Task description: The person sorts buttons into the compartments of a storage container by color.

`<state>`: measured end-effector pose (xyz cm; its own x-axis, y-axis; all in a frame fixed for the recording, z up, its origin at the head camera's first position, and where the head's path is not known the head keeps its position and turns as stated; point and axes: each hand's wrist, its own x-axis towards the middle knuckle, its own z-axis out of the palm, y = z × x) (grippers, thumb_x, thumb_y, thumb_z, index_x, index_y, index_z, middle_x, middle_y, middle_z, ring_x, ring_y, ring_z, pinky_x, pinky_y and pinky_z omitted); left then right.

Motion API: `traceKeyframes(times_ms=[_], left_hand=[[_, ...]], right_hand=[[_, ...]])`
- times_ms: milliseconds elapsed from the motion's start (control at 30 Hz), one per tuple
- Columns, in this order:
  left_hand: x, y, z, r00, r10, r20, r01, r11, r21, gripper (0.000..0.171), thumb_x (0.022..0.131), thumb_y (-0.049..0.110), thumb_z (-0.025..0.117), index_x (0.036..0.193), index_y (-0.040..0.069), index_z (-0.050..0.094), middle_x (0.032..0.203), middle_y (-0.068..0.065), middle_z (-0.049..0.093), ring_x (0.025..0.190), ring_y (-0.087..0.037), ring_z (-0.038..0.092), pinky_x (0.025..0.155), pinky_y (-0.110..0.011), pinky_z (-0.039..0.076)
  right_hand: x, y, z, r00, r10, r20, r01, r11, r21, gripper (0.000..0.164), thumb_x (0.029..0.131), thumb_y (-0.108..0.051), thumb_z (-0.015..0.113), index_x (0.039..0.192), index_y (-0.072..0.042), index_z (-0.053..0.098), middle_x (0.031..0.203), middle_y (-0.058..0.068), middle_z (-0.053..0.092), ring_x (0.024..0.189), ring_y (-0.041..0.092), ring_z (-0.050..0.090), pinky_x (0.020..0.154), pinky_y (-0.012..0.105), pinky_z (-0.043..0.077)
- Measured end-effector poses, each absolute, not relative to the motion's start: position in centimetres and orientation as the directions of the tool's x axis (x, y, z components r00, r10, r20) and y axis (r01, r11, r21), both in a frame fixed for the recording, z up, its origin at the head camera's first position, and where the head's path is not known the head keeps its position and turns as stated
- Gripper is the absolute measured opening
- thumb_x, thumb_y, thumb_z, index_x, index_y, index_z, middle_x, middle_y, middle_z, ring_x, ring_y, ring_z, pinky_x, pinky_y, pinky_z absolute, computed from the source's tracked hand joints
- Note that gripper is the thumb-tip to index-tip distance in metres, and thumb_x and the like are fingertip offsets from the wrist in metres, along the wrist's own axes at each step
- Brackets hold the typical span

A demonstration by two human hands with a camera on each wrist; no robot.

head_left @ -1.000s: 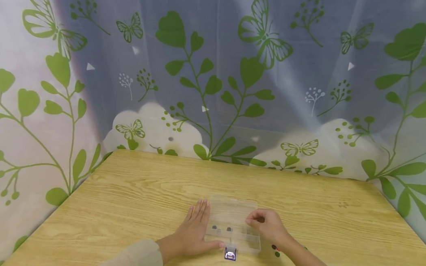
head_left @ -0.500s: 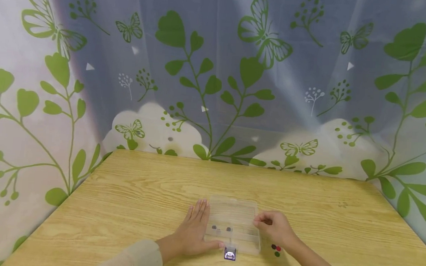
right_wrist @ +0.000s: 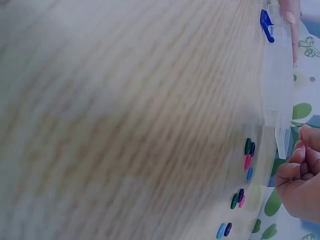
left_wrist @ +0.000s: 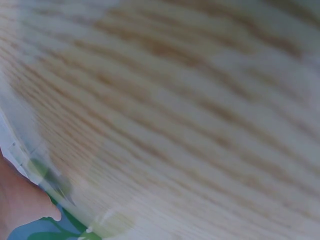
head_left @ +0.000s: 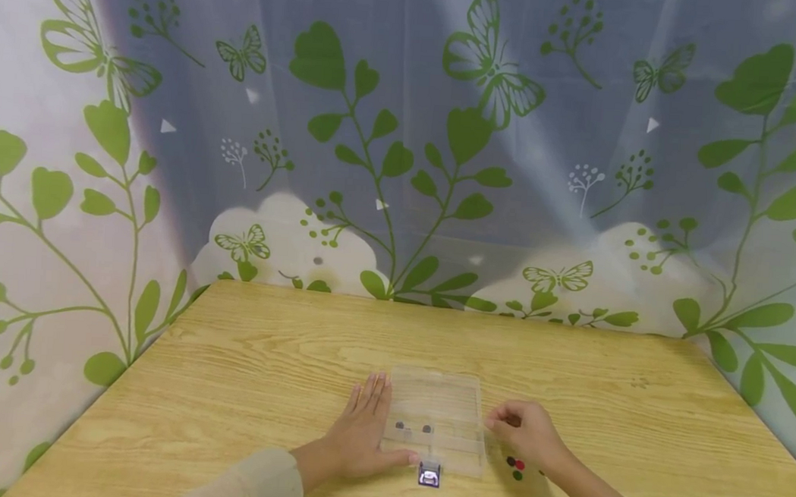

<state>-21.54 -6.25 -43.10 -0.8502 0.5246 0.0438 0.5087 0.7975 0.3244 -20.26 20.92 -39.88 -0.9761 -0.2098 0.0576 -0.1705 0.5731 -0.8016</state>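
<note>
My left hand [head_left: 365, 433] lies flat along the left side of a clear plastic box [head_left: 451, 392], its fingers straight and the thumb reaching along the front. A blue-purple clasp [head_left: 429, 475] hangs at the box's front edge. Two dark round pieces [head_left: 427, 429] show through the plastic. Just off the right side is my right hand [head_left: 530, 433], fingers curled with thumb and index tips together; I cannot tell whether something small is between them. In the right wrist view those right fingertips [right_wrist: 301, 129] are close to the end of the box [right_wrist: 277, 80].
Small coloured discs, among them a red one [head_left: 520, 465], lie on the wooden table [head_left: 262, 347] right of the box. Several more, pink [right_wrist: 247, 161], green and blue, show in the right wrist view. A leaf-patterned curtain [head_left: 348, 162] stands behind the table.
My right hand has moved right and slightly toward me, from over the box to just beyond its right side. The discs beside it are more exposed. My left hand stays in place.
</note>
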Motion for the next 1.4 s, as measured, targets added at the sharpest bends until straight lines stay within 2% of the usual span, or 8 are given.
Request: traceKeyframes(times_ms=[467,833,1067,1300,1400], left_hand=[[-21.6,-6.2,-43.0,-0.851,0.522,0.047,0.508,0.798,0.324,0.106,0.082,0.069,0.046,0.146,-0.007,0.008,0.153,-0.026,0.004,0.143,-0.038,0.003,0.117,-0.050,0.009],[-21.6,-6.3,-43.0,-0.849,0.527,0.043,0.510,0.795,0.330,0.106,0.082,0.069,0.045,0.146,-0.007,0.007,0.154,-0.025,0.002,0.143,-0.037,0.002,0.117,-0.050,0.007],[-21.5,-6.3,-43.0,-0.851,0.524,0.044,0.506,0.794,0.336,0.106,0.082,0.068,0.046,0.146,-0.007,0.006,0.153,-0.025,0.002,0.143,-0.038,0.002,0.117,-0.050,0.007],[-21.6,-6.3,-43.1,-0.850,0.525,0.046,0.509,0.796,0.328,0.106,0.083,0.069,0.045,0.146,-0.007,0.007,0.153,-0.025,0.002,0.143,-0.037,0.002,0.117,-0.049,0.008],[-21.6,-6.2,-43.0,-0.849,0.526,0.044,0.509,0.796,0.328,0.106,0.082,0.069,0.045,0.146,-0.007,0.007,0.153,-0.025,0.003,0.143,-0.037,0.002,0.117,-0.049,0.008]], right_hand=[[-19.7,22.1,-40.4,-0.982,-0.187,0.027,-0.136,0.606,-0.784,0.013,0.087,-0.008,0.061,0.089,0.004,0.064,0.079,0.006,0.063,0.065,0.008,0.052,0.055,0.018,0.046],[-19.2,23.1,-41.0,-0.983,-0.149,0.107,-0.177,0.621,-0.764,0.011,0.085,-0.009,0.064,0.087,0.001,0.066,0.075,0.005,0.063,0.060,0.000,0.047,0.053,0.017,0.043],[-18.7,24.0,-41.6,-0.966,-0.219,0.135,-0.245,0.618,-0.747,0.012,0.085,-0.007,0.063,0.087,0.004,0.064,0.076,0.006,0.063,0.061,-0.002,0.046,0.054,0.016,0.044],[-18.6,24.6,-42.1,-0.971,-0.201,0.131,-0.229,0.612,-0.757,0.014,0.084,-0.013,0.065,0.086,0.001,0.065,0.075,0.003,0.063,0.056,-0.001,0.044,0.048,0.017,0.041],[-18.6,24.7,-42.2,-0.962,-0.230,0.147,-0.262,0.625,-0.736,0.013,0.083,-0.013,0.067,0.085,-0.001,0.066,0.073,0.001,0.061,0.055,-0.002,0.041,0.047,0.017,0.040]])
